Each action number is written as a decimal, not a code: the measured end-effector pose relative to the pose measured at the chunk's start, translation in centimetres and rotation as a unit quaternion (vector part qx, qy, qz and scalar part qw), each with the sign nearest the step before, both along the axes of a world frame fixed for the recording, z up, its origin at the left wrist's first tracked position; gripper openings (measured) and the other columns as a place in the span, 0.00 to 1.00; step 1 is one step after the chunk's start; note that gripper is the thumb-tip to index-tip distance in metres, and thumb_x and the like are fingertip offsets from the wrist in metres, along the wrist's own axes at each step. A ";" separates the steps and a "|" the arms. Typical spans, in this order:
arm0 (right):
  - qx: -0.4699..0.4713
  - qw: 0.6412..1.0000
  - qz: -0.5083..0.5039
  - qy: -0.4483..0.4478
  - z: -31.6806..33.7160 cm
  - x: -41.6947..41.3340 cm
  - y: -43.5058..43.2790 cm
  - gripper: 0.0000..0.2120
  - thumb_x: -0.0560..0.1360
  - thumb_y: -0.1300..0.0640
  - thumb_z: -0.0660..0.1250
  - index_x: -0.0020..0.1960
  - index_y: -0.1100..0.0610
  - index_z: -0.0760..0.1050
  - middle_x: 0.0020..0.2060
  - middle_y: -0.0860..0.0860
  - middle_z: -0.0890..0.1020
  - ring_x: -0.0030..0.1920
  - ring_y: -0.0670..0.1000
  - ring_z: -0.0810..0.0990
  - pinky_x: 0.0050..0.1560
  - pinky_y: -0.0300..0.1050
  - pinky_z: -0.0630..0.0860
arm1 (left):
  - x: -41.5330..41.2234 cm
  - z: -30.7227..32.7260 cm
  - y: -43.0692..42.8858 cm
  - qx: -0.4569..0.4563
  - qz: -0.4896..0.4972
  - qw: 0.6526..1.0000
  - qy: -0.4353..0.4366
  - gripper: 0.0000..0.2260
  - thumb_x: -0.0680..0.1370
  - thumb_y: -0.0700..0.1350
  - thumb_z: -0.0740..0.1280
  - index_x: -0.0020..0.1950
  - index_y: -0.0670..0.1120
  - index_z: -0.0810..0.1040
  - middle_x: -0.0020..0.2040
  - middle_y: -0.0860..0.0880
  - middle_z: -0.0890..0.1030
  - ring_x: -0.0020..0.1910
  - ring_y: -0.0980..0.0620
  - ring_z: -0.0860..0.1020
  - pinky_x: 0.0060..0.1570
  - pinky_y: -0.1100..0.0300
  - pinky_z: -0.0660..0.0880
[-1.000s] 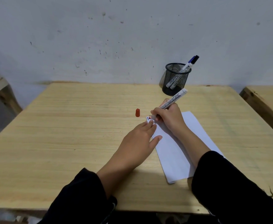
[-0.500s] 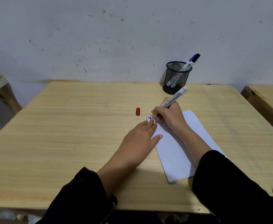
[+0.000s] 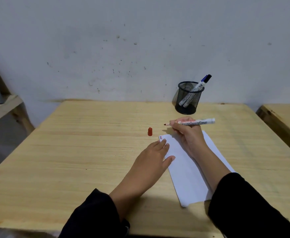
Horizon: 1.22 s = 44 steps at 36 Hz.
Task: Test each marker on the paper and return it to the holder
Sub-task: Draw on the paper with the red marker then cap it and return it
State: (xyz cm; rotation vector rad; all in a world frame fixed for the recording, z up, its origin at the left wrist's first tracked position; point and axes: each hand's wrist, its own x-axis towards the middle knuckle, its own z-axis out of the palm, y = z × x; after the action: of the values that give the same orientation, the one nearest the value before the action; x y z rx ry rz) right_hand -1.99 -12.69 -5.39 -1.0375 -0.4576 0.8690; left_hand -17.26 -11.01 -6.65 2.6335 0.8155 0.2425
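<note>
My right hand [image 3: 188, 134] grips an uncapped red board marker [image 3: 195, 121], held almost level above the table with its tip pointing left, off the paper. Its red cap [image 3: 150, 131] stands on the table left of the paper. The white paper [image 3: 190, 170] lies in front of me, with short red and blue strokes at its far left corner. My left hand [image 3: 151, 162] rests flat, fingertips pressing that corner, fingers apart. A black mesh holder [image 3: 188, 98] at the back holds two capped markers [image 3: 201, 83], one blue and one black.
The wooden table [image 3: 72, 160] stands against a grey wall. A second wooden table [image 3: 285, 121] sits at the right edge. A wooden frame [image 3: 3, 107] is at the far left.
My right hand has lifted the marker tip off the paper's corner and swung the marker from steeply tilted to nearly level. The left hand stays on the paper.
</note>
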 end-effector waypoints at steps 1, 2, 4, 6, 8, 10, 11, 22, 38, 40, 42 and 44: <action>0.002 1.000 0.003 0.002 0.1 0.0 -0.2 0.10 0.70 0.70 0.70 0.38 0.59 0.72 0.33 0.53 0.81 0.33 0.46 0.81 0.35 0.35 0.78 | 0.0 -0.1 0.0 -0.003 0.001 1.000 -0.006 0.23 0.82 0.54 0.55 0.75 0.48 0.63 0.78 0.52 0.60 0.76 0.55 0.57 0.72 0.60 0.59; 0.006 1.000 0.006 0.005 0.3 0.0 -0.4 0.09 0.70 0.70 0.69 0.38 0.59 0.72 0.34 0.54 0.81 0.33 0.46 0.80 0.34 0.34 0.77 | -0.1 -0.1 0.1 -0.011 0.001 1.000 -0.011 0.22 0.81 0.54 0.56 0.74 0.48 0.64 0.78 0.52 0.61 0.76 0.55 0.58 0.71 0.60 0.60; 0.019 1.000 0.005 0.015 0.8 0.2 -0.8 0.09 0.71 0.70 0.68 0.37 0.59 0.72 0.32 0.54 0.80 0.31 0.45 0.77 0.33 0.33 0.76 | -0.1 -0.2 0.2 -0.025 0.002 0.999 -0.020 0.21 0.81 0.54 0.57 0.72 0.47 0.68 0.77 0.52 0.62 0.75 0.54 0.59 0.71 0.60 0.61; 0.035 0.999 0.008 0.034 1.4 0.2 -1.3 0.08 0.72 0.70 0.66 0.38 0.60 0.73 0.34 0.55 0.80 0.32 0.46 0.76 0.35 0.33 0.76 | -0.2 -0.2 0.5 -0.025 0.001 0.999 -0.027 0.20 0.80 0.55 0.58 0.69 0.47 0.70 0.75 0.51 0.64 0.74 0.54 0.61 0.70 0.59 0.63; 0.045 0.998 0.009 0.047 1.9 0.2 -1.8 0.07 0.72 0.70 0.65 0.39 0.61 0.73 0.38 0.58 0.81 0.34 0.47 0.77 0.37 0.32 0.76 | -0.2 -0.2 0.8 -0.030 0.002 0.999 -0.028 0.20 0.80 0.55 0.59 0.68 0.47 0.71 0.75 0.51 0.65 0.74 0.53 0.61 0.69 0.58 0.63; 0.041 0.998 -0.001 0.042 2.4 0.3 -2.5 0.06 0.73 0.70 0.64 0.39 0.61 0.74 0.37 0.57 0.81 0.34 0.47 0.78 0.37 0.32 0.77 | -0.1 0.0 1.0 -0.036 0.000 0.999 -0.027 0.20 0.79 0.55 0.60 0.67 0.47 0.72 0.74 0.52 0.66 0.73 0.53 0.63 0.68 0.58 0.65; 0.037 0.999 -0.008 0.036 2.7 0.4 -2.9 0.06 0.73 0.70 0.64 0.39 0.61 0.74 0.35 0.56 0.81 0.33 0.46 0.78 0.36 0.32 0.77 | -0.1 0.3 1.0 -0.037 0.000 0.999 -0.025 0.20 0.79 0.55 0.60 0.67 0.47 0.72 0.73 0.52 0.66 0.71 0.54 0.65 0.67 0.58 0.66; 0.013 0.999 -0.036 0.016 4.6 1.3 -5.4 0.06 0.72 0.70 0.64 0.38 0.63 0.76 0.27 0.52 0.78 0.29 0.45 0.76 0.30 0.30 0.74 | 1.3 2.9 3.3 -0.020 0.110 0.977 -0.183 0.21 0.78 0.47 0.64 0.70 0.47 0.69 0.65 0.53 0.67 0.57 0.57 0.68 0.50 0.77 0.64; 0.033 0.997 -0.014 -0.062 5.6 0.8 -6.6 0.06 0.71 0.71 0.66 0.39 0.62 0.75 0.26 0.50 0.78 0.29 0.43 0.77 0.32 0.31 0.74 | 2.2 4.9 2.0 -0.472 0.142 0.751 -0.441 0.06 0.74 0.33 0.69 0.50 0.36 0.81 0.44 0.45 0.84 0.42 0.52 0.82 0.40 0.67 0.79; 0.042 0.997 -0.016 -0.068 5.8 0.6 -6.4 0.06 0.71 0.71 0.67 0.39 0.62 0.76 0.27 0.50 0.79 0.29 0.44 0.78 0.33 0.32 0.75 | 2.2 5.2 1.9 -0.489 0.119 0.740 -0.447 0.06 0.74 0.34 0.69 0.49 0.39 0.82 0.43 0.47 0.85 0.43 0.55 0.83 0.42 0.69 0.79; 0.049 0.996 -0.017 -0.076 5.9 0.6 -6.4 0.07 0.71 0.71 0.67 0.39 0.62 0.76 0.27 0.50 0.79 0.29 0.45 0.78 0.33 0.32 0.75 | 2.3 5.4 1.7 -0.501 0.099 0.732 -0.451 0.06 0.74 0.34 0.69 0.49 0.40 0.82 0.43 0.48 0.86 0.45 0.54 0.84 0.45 0.69 0.79; 0.053 0.995 -0.016 -0.083 5.9 0.5 -6.5 0.07 0.71 0.71 0.67 0.38 0.61 0.76 0.27 0.51 0.79 0.29 0.45 0.78 0.33 0.32 0.75 | 2.5 5.6 1.5 -0.511 0.089 0.724 -0.454 0.06 0.73 0.35 0.70 0.50 0.40 0.82 0.44 0.48 0.86 0.46 0.53 0.83 0.46 0.69 0.79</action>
State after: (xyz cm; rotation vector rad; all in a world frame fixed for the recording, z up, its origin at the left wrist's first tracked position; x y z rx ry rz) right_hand -1.44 -19.18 0.54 -1.0203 -0.6182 0.7253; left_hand -14.73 -9.54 -1.10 1.1368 0.5542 0.7802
